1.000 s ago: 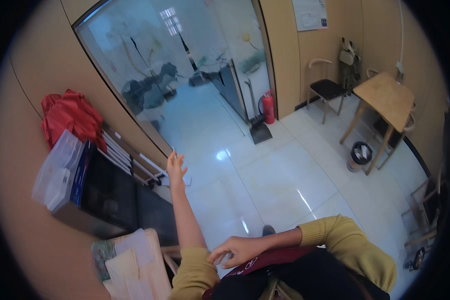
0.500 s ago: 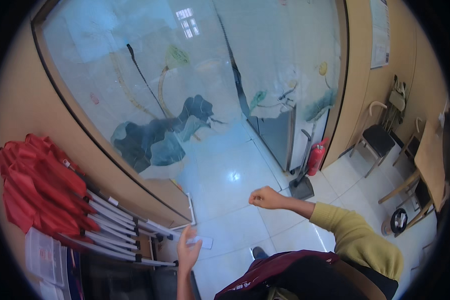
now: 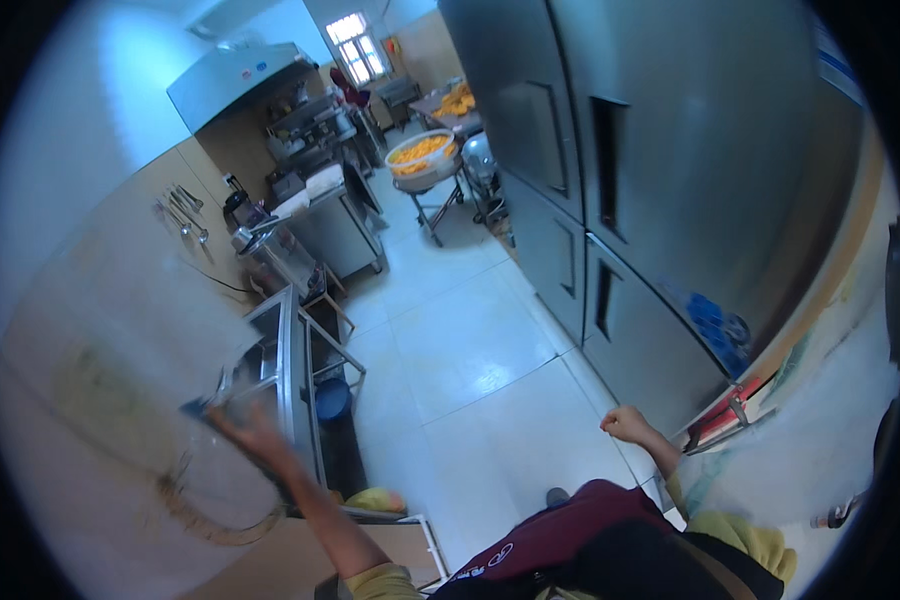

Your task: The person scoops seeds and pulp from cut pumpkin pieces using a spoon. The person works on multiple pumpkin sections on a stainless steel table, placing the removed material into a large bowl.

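Observation:
My left hand [image 3: 255, 440] reaches out at the left, against the translucent curtain panel [image 3: 120, 400] with its faint painted plants. Its fingers look stretched out, though motion smears them. The panel is pushed to the left side. On the right, my right hand [image 3: 630, 426] hangs near the lower doors of a steel upright fridge [image 3: 650, 340]. Its fingers are curled in, and I see nothing held in them. Beside that forearm, the other curtain panel [image 3: 800, 450] spreads to the right.
A metal-framed sink [image 3: 290, 360] stands just past my left hand, with a blue bucket [image 3: 334, 398] beneath. Farther off are a large round tub of orange food [image 3: 422, 155] on a wheeled stand, a steel counter [image 3: 335, 235] and a range hood [image 3: 240, 85]. White floor tiles [image 3: 450, 340] run between.
The curtain, hanging closed across the doorway before, is now parted, and the kitchen behind shows. My left hand has moved up and left onto it; my right hand has moved right and slightly lower.

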Demonstrator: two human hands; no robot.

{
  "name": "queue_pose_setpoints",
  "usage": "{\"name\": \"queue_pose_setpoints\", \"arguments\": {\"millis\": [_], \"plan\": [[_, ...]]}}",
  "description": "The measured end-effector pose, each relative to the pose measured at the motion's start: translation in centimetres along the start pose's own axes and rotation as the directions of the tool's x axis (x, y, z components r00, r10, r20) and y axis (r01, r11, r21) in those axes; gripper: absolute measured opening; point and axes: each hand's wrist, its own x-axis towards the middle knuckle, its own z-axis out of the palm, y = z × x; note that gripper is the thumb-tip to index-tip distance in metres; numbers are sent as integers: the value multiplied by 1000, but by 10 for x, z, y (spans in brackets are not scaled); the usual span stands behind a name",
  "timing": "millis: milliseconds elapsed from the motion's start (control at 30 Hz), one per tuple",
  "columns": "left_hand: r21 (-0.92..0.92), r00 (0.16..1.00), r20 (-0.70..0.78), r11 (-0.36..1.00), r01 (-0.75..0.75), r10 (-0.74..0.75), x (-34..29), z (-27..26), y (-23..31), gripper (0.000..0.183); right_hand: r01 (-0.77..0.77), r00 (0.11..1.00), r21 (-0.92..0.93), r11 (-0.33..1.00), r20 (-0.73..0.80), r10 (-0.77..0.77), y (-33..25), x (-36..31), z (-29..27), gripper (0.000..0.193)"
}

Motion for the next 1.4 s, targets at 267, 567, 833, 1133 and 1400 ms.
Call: {"name": "queue_pose_setpoints", "arguments": {"millis": [267, 567, 833, 1133, 1400], "plan": [[597, 972, -227, 781, 183, -55, 108, 114, -221, 59, 308, 937, -171, 936, 227, -266, -143, 459, 8, 25], [-2, 964, 266, 1000, -13, 13, 196, 699, -212, 53, -16, 943, -329, 944, 310, 124, -183, 778, -29, 33], [-323, 701, 713, 892, 317, 10, 257, 1068, -180, 47, -129, 975, -449, 884, 106, 196, -227, 1124, -60, 30], [97, 312, 821, 656, 749, -478, 332, 1270, -308, 39, 512, 842, -424, 747, 417, -341, -527, 1589, -17, 31], [-34, 279, 918, 645, 764, -281, 447, 1610, -336, 50, 126, 602, 525, 841, 634, -486, -611, 1878, -9, 32]]}}
